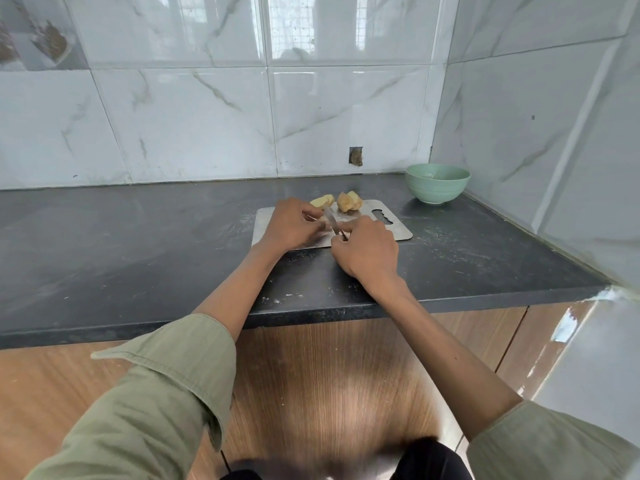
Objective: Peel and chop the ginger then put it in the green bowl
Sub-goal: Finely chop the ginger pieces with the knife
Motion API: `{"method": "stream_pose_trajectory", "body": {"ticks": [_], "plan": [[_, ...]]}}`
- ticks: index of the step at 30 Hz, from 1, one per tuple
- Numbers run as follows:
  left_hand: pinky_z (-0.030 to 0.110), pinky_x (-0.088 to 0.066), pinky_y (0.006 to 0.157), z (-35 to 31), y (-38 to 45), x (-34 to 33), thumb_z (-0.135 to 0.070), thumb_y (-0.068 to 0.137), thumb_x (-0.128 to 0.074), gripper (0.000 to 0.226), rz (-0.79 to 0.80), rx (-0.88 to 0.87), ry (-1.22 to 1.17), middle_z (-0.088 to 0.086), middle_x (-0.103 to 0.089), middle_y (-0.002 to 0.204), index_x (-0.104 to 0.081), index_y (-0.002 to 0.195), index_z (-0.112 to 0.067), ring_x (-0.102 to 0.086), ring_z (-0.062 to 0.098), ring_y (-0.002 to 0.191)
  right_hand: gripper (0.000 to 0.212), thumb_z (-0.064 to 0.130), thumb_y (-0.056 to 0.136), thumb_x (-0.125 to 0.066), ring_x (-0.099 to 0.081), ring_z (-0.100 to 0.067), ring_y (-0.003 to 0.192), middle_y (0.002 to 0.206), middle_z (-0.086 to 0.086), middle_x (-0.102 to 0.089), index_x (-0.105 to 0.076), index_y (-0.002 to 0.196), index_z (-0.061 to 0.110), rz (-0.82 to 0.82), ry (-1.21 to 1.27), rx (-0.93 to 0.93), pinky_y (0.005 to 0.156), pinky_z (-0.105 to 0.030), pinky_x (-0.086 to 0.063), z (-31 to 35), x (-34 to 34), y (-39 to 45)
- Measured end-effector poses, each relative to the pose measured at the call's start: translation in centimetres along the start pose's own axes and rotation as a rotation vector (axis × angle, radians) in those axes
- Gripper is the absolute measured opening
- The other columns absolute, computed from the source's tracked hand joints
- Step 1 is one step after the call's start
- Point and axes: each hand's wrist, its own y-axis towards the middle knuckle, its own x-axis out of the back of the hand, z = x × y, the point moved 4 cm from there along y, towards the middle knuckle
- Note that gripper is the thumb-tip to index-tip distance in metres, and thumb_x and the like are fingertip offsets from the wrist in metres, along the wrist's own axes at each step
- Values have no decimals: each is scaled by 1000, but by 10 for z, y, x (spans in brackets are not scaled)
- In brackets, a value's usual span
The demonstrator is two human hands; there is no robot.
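Looking down from head height, a person in olive-green sleeves works at a dark stone table against a marble-tiled wall. A metal cutting board lies on the table. The right hand has its grip curled round the handle of a small knife, whose blade angles up and away toward the left hand. The left hand rests on the board with fingers bent over something beside the blade; what it holds is hidden. Two pieces of peeled ginger sit at the board's far edge. A green bowl stands well apart in the back right corner.
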Motion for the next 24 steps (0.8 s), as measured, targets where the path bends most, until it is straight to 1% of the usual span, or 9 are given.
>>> {"method": "stream_pose_trajectory", "body": {"ticks": [2, 5, 9, 13, 16, 18, 21, 22, 24], "plan": [[34, -60, 86, 2, 0, 2, -13, 82, -82, 16, 0, 25, -18, 2, -80, 95, -84, 98, -16, -73, 9, 84, 44, 41, 83, -51, -63, -36, 102, 110, -12, -70, -75, 119, 29, -9, 12, 8, 79, -37, -46, 1, 0, -1], [40, -60, 87, 2, 0, 1, -13, 81, -84, 16, 21, 34, -16, 5, -80, 93, -84, 97, -14, -75, 14, 85, 36, 33, 89, -56, -62, -37, 104, 109, -12, -69, -76, 119, 30, -6, 17, 31, 82, -39, -48, 3, 1, -3], [45, -60, 83, 3, 0, 0, -12, 81, -84, 15, 21, 23, -17, 3, -80, 88, -84, 95, -18, -75, 20, 83, 34, 31, 89, -56, -62, -36, 102, 108, -12, -69, -76, 117, 27, -12, -3, 54, 79, -37, -46, 2, -2, -1], [47, -59, 80, 1, -1, -1, -13, 80, -84, 13, 6, 36, -25, 4, -80, 84, -84, 92, -19, -74, 25, 83, 36, 32, 90, -56, -62, -36, 103, 113, -13, -67, -74, 121, 27, -27, -40, 56, 80, -38, -45, 2, -3, -1], [48, -59, 80, 1, -1, -2, -14, 80, -85, 12, 1, 49, -30, 2, -79, 82, -84, 90, -20, -74, 24, 82, 35, 32, 91, -56, -62, -37, 105, 114, -14, -67, -74, 122, 27, -31, -45, 59, 81, -39, -45, 2, -3, 0], [48, -59, 81, 1, -1, -2, -16, 80, -86, 11, 3, 56, -38, 2, -79, 81, -84, 89, -21, -74, 25, 83, 32, 31, 91, -56, -62, -37, 104, 111, -13, -67, -75, 116, 26, -29, -63, 62, 78, -38, -43, 3, -3, 0], [48, -59, 82, 1, -1, -2, -17, 79, -88, 11, 4, 54, -39, 3, -79, 82, -84, 89, -20, -74, 25, 82, 23, 28, 92, -57, -62, -36, 102, 101, -10, -64, -73, 105, 18, -4, -85, 59, 73, -35, -38, 4, -4, 2], [48, -59, 82, 1, -1, -1, -17, 79, -88, 11, 3, 52, -35, 3, -79, 82, -84, 89, -20, -74, 25, 82, 22, 27, 92, -57, -62, -36, 103, 100, -10, -64, -71, 105, 15, 13, -88, 56, 73, -35, -38, 4, -4, 5], [47, -59, 81, 1, -1, -1, -18, 79, -88, 10, 0, 51, -41, 3, -79, 81, -84, 88, -20, -74, 24, 82, 25, 28, 90, -58, -62, -37, 105, 105, -12, -67, -69, 106, 13, 52, -84, 48, 73, -35, -38, 5, -6, 12]]}}
